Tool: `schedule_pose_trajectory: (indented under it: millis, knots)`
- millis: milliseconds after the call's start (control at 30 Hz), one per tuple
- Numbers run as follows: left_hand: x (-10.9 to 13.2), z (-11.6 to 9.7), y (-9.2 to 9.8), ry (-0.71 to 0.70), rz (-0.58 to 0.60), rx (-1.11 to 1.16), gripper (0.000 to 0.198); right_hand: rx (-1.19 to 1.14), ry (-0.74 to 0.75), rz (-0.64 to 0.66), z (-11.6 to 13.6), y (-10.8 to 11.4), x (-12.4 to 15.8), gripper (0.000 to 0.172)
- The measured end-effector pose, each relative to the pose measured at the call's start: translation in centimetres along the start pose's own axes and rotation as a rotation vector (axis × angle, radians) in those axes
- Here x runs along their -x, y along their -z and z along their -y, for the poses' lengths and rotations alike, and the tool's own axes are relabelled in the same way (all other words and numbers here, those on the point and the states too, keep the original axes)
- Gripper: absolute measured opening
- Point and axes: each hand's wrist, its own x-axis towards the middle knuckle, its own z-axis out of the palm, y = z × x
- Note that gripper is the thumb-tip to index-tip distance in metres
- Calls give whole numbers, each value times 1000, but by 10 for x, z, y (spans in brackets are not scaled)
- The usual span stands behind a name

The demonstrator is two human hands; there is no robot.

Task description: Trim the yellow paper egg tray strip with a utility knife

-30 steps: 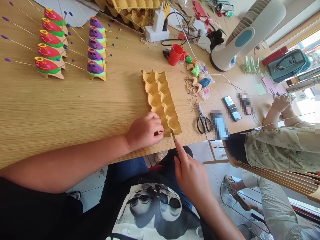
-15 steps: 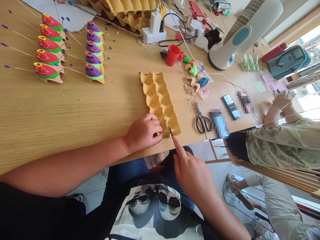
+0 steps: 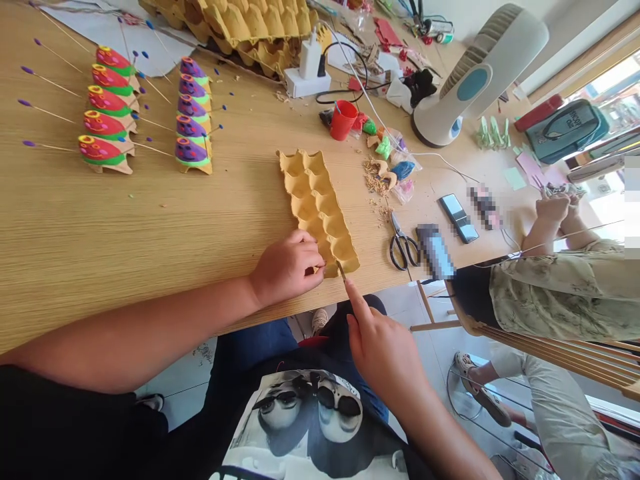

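Note:
A yellow egg carton strip (image 3: 320,193), two cups wide, lies on the wooden table with its near end by the table edge. My left hand (image 3: 290,267) presses on its near left corner, fingers curled over the rim. In my right hand (image 3: 383,340) is a thin knife (image 3: 341,270), index finger stretched along its back. The blade touches the near end of the carton, between the two columns of cups. My hand hides the knife's handle.
Painted carton caterpillars (image 3: 107,110) stand at the left, sticks poking out. Scissors (image 3: 400,247), a phone (image 3: 459,217), a red cup (image 3: 344,120) and a white fan (image 3: 450,113) are on the right. Stacked egg trays (image 3: 250,27) lie behind. Another person's hands (image 3: 553,207) are far right.
The camera view has shifted slightly. The knife tip sits a little closer to the carton's near edge; my left hand keeps its place on the carton.

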Motion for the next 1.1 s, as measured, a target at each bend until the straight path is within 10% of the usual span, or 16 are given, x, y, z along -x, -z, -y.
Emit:
schedule_pose_trajectory:
  millis: [267,1100]
  knots:
    - [1,2,-1,-13,-9,4,18,-167,1,-61,-5,-26,-6,59]
    - [0,1,-1,-21,-5,-25,21,47,-69,136,13,20,-20,65]
